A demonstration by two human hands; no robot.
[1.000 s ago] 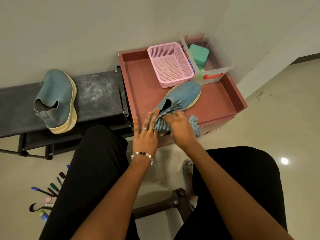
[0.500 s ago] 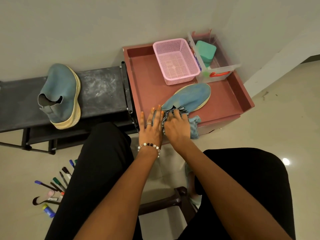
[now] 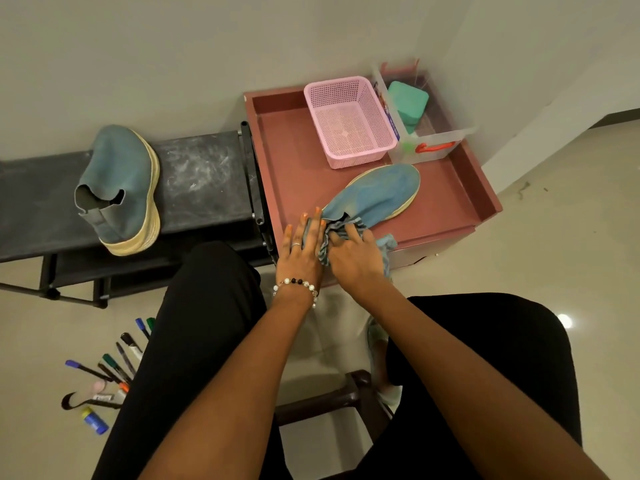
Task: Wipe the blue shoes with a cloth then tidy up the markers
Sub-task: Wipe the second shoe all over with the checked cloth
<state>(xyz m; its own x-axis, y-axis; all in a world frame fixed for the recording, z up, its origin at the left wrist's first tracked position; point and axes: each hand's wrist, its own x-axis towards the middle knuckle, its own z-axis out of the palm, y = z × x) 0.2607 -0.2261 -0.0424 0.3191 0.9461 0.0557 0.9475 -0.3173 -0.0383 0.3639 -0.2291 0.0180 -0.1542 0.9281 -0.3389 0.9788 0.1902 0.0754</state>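
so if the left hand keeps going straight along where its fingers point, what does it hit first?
The left hand lies flat, fingers aimed up-right. Bare red tray floor comes first, then probably the pink basket; the blue shoe sits just right of that line. Depth unclear.

No legible text. Blue label strip (image 3: 392, 122) on clear plastic bin (image 3: 437, 140) carries print, too small/blurred to read. Markers' (image 3: 114, 368) labels unreadable too.

Basket (image 3: 349, 123) behind shoe (image 3: 377, 194) on tray (image 3: 284, 174).
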